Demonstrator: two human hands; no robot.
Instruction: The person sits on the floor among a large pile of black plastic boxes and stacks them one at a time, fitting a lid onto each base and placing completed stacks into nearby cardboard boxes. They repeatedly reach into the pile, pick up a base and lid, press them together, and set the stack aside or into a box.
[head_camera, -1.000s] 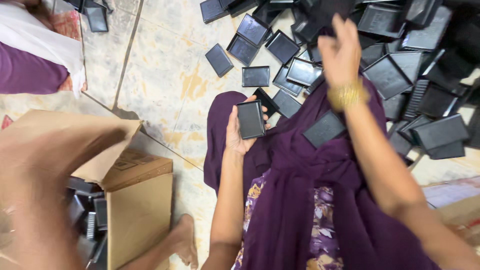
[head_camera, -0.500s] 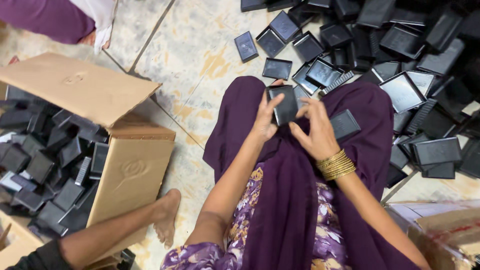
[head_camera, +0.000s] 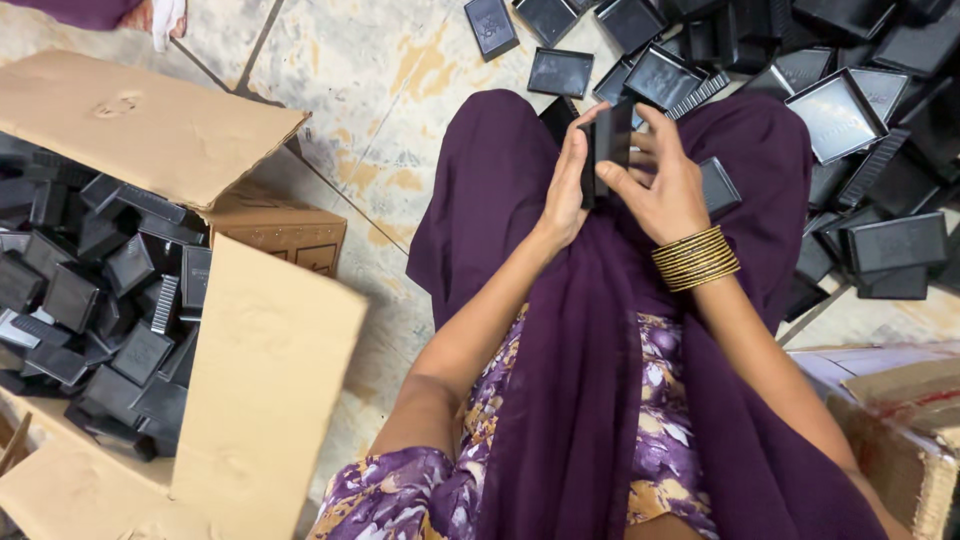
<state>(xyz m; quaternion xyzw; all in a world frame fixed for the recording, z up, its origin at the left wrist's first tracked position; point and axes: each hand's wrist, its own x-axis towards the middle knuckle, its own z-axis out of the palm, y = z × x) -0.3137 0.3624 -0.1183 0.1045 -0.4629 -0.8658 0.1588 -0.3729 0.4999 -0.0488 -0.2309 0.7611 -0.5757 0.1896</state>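
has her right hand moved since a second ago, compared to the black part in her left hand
Yes. The right hand came back from the pile of black trays and now grips the black part together with the left hand over her lap.

Black plastic case (head_camera: 610, 140) in my hands; black trays (head_camera: 835, 115) heaped on the floor – matte, some ribbed. Gold bangles (head_camera: 695, 258) at my right wrist. Deep purple scarf (head_camera: 580, 380) over purple-and-yellow floral dress (head_camera: 660, 400). Tan cardboard box (head_camera: 265, 390); beige tiles (head_camera: 380, 90) blotched ochre.

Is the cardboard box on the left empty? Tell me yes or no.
No, the cardboard box holds a heap of black plastic pieces.
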